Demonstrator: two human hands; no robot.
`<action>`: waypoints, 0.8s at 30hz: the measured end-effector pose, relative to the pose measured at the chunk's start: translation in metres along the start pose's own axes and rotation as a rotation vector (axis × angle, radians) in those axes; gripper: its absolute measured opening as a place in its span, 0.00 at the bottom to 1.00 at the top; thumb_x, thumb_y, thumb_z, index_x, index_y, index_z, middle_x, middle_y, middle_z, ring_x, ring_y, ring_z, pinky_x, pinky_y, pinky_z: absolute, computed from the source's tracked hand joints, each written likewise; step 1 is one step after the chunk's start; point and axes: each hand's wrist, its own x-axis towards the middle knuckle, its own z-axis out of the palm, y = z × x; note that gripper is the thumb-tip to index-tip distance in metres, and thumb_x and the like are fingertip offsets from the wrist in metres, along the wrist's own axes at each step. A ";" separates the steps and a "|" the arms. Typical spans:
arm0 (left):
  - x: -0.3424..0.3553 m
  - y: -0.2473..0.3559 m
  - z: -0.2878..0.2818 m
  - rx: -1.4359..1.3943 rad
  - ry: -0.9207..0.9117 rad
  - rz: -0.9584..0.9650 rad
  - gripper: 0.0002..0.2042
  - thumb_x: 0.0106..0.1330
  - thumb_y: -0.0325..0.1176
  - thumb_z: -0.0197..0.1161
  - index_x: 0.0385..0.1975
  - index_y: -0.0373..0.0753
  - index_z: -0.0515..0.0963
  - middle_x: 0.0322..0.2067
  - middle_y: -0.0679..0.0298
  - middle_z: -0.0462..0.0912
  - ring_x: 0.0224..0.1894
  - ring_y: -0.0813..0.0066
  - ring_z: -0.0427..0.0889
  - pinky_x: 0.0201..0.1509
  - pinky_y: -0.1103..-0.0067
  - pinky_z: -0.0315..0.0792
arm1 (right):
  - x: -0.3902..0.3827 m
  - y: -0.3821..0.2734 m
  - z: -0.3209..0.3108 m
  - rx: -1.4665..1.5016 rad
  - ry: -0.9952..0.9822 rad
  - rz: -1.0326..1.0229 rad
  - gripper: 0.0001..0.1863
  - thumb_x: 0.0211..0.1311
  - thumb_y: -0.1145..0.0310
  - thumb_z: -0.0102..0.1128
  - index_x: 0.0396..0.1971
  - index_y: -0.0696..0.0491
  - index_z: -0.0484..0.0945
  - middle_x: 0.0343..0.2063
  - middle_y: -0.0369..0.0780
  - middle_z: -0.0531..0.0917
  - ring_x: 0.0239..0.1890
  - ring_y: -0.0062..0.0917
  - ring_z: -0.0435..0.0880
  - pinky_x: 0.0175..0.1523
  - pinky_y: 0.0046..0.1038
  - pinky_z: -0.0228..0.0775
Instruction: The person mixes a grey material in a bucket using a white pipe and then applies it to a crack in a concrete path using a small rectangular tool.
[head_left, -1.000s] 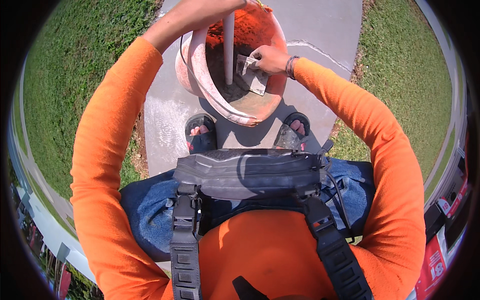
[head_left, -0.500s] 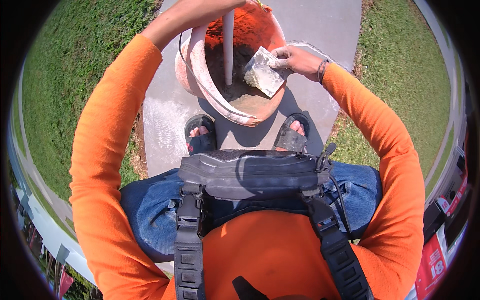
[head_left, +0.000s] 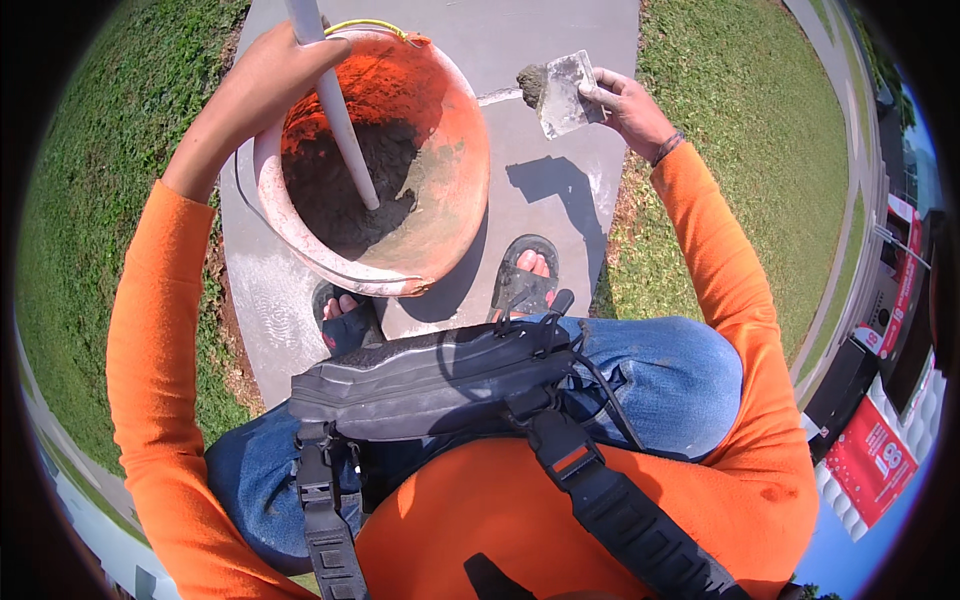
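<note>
My left hand (head_left: pixel 292 70) is closed round the white pipe (head_left: pixel 352 155) at the upper left rim of the orange bucket (head_left: pixel 450 205), whose surface is crusted pale. The pipe slants into grey wet mortar (head_left: pixel 335 205) lining the bucket's bottom. My right hand (head_left: pixel 625 110) is out to the right of the bucket, pinching a flat, dirty whitish plate (head_left: pixel 567 95) between thumb and fingers. A dark grey lump of mortar (head_left: pixel 530 85) clings to the plate's left edge, above the pavement.
The bucket stands on a concrete path (head_left: pixel 545 200), close in front of my sandalled feet (head_left: pixel 525 270). Grass (head_left: pixel 730 180) borders both sides. A black waist pack (head_left: pixel 425 385) lies across my lap. Red and white signboards (head_left: pixel 865 450) show at the far right rim.
The plate has come out of the bucket to the right, carrying a mortar lump. The bucket, pipe and my left hand appear farther left in the view, the pipe now more slanted.
</note>
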 end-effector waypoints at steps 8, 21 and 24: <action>0.003 0.000 0.003 -0.079 -0.019 -0.046 0.19 0.65 0.45 0.57 0.37 0.30 0.73 0.32 0.61 0.72 0.37 0.73 0.71 0.45 0.76 0.68 | 0.005 0.078 -0.048 -0.345 0.529 -0.250 0.07 0.63 0.71 0.65 0.39 0.55 0.80 0.31 0.36 0.86 0.35 0.19 0.84 0.41 0.24 0.76; 0.007 -0.003 -0.002 -0.092 -0.073 -0.081 0.18 0.66 0.44 0.58 0.39 0.32 0.74 0.32 0.67 0.70 0.37 0.78 0.69 0.45 0.79 0.66 | -0.012 0.102 -0.010 -1.246 0.701 -0.546 0.18 0.49 0.73 0.68 0.43 0.48 0.79 0.41 0.37 0.81 0.45 0.36 0.80 0.51 0.36 0.73; 0.005 0.001 0.001 -0.090 0.006 -0.041 0.21 0.65 0.46 0.56 0.39 0.29 0.76 0.31 0.59 0.78 0.36 0.71 0.76 0.45 0.74 0.71 | -0.009 0.108 -0.015 -1.320 0.681 -0.438 0.18 0.49 0.73 0.68 0.43 0.48 0.79 0.41 0.37 0.81 0.45 0.36 0.80 0.52 0.36 0.73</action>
